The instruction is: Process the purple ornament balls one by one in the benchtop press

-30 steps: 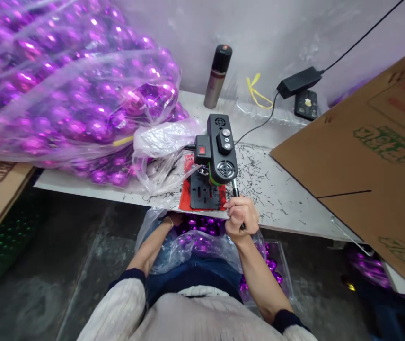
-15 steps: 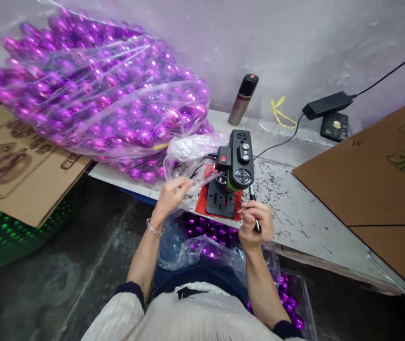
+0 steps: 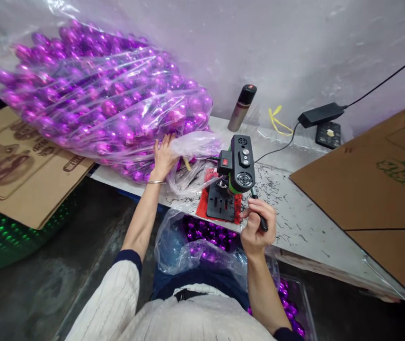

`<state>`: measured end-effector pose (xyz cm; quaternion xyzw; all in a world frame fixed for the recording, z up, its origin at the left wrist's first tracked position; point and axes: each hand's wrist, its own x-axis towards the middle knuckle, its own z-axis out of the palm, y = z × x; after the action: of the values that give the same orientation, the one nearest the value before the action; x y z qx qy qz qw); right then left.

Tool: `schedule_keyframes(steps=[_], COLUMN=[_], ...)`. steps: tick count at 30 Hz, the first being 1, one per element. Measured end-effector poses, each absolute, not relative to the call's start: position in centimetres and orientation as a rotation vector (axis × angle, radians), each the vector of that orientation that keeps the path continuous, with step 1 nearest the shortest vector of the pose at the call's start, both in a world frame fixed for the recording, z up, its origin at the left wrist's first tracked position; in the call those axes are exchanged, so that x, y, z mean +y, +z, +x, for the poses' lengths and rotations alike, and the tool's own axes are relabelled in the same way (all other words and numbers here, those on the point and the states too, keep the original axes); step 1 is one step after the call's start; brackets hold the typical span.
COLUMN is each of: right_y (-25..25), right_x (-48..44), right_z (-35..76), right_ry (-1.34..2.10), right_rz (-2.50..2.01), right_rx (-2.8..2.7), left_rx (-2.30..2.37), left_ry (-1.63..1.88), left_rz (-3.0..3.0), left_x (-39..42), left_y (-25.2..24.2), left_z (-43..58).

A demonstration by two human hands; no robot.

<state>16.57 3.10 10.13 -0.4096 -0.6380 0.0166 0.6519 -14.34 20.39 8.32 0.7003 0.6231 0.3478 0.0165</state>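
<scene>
My left hand (image 3: 164,154) lies with fingers stretched out on the lower right side of a big clear plastic bag (image 3: 191,102) full of shiny purple balls (image 3: 108,108). No object shows in its grasp. My right hand (image 3: 257,225) is wrapped round the black lever handle (image 3: 264,223) of a small black bench machine (image 3: 243,166). The machine has two fan grilles, knobs and a red switch. Its slotted base plate (image 3: 219,201) rests on a red sheet (image 3: 202,206) on the white table. The loose mouth of the bag reaches beside the machine.
Short black bits (image 3: 277,194) litter the tabletop right of the machine. Behind stand a spray can (image 3: 242,108), a yellow tie (image 3: 277,121) and a power adapter (image 3: 321,115). Cardboard boxes (image 3: 373,189) flank the right side; flattened cardboard (image 3: 46,175) lies left. More purple balls (image 3: 209,234) sit below the table edge.
My left hand has moved up and left from near the machine's base onto the bag, and its fingers have spread. My right hand stays on the lever handle, slightly lower.
</scene>
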Motion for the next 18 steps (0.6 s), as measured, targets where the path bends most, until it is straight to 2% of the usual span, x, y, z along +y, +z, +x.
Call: schedule_keyframes(steps=[7,10,13,18], right_y=[10.0,10.0,10.0,10.1], right_x=[3.1,3.2,3.2,3.1], right_z=[16.5,16.5,16.6,16.4], right_ry=[0.03,0.007,0.008,0.018], right_rz=[-0.922,-0.918,-0.899,-0.885], right_rx=[-1.469,-1.481,-1.496,-1.49], left_rx=[2.154,1.982,1.855,2.016], left_ry=[1.089,0.871,0.641,0.597], left_rz=[2.199,2.268,2.293,1.929], left_x=[12.2,10.1,11.8,18.1], left_y=[9.1,7.9,6.8,6.2], left_z=[-10.9,-6.8,-4.4,-4.2])
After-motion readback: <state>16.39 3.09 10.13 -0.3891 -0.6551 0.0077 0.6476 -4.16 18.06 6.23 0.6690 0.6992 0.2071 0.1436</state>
